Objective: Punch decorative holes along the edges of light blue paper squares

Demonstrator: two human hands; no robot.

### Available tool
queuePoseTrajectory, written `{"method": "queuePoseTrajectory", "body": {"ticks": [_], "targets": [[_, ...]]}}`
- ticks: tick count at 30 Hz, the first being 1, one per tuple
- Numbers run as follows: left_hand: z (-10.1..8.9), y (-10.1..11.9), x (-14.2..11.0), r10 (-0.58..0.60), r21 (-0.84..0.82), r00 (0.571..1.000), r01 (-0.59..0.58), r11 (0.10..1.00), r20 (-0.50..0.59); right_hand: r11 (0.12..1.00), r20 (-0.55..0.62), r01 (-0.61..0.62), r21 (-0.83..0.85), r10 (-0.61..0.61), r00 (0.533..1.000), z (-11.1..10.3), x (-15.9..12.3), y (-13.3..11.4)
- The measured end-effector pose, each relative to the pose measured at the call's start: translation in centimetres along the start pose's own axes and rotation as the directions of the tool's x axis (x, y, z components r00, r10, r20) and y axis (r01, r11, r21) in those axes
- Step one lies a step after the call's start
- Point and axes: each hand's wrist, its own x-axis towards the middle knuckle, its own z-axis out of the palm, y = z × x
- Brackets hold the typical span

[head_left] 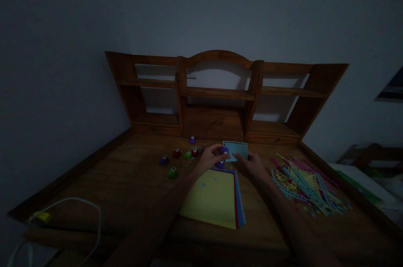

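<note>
A light blue sheet of paper [238, 148], with a row of punched holes along its top edge, is held up over the desk. My left hand [211, 158] grips a purple craft punch [224, 150] at the sheet's left edge. My right hand [252, 163] pinches the sheet by its lower right part. A second purple punch [221, 164] lies just under my left hand. Below my hands rests a stack of coloured paper, a yellow sheet [214, 200] on top with small blue bits on it. The light is dim, so fine details are hard to see.
Red punches [176, 153], green punches [172, 172] and more purple punches [164, 160] stand left of my hands. To the right lies a heap of punched paper strips [307, 183]. A wooden shelf unit [217, 92] rises behind. A white cable [74, 198] loops at front left.
</note>
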Motion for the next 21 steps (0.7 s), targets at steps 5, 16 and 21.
{"method": "queuePoseTrajectory", "body": {"ticks": [5,16,21], "targets": [[-0.03,0.01,-0.04,0.006,0.010,1.000,-0.006,1.000,-0.002,1.000,0.008,0.002,0.015,-0.002,1.000,-0.04,0.13,0.23],[-0.01,-0.15,0.01,0.002,0.013,1.000,-0.002,1.000,-0.006,1.000,0.009,-0.010,0.027,0.009,1.000,0.11,0.23,0.61],[0.01,-0.25,0.11,-0.002,0.019,1.000,0.003,1.000,-0.012,1.000,0.036,-0.006,0.023,0.005,0.999,-0.08,0.20,0.44]]}}
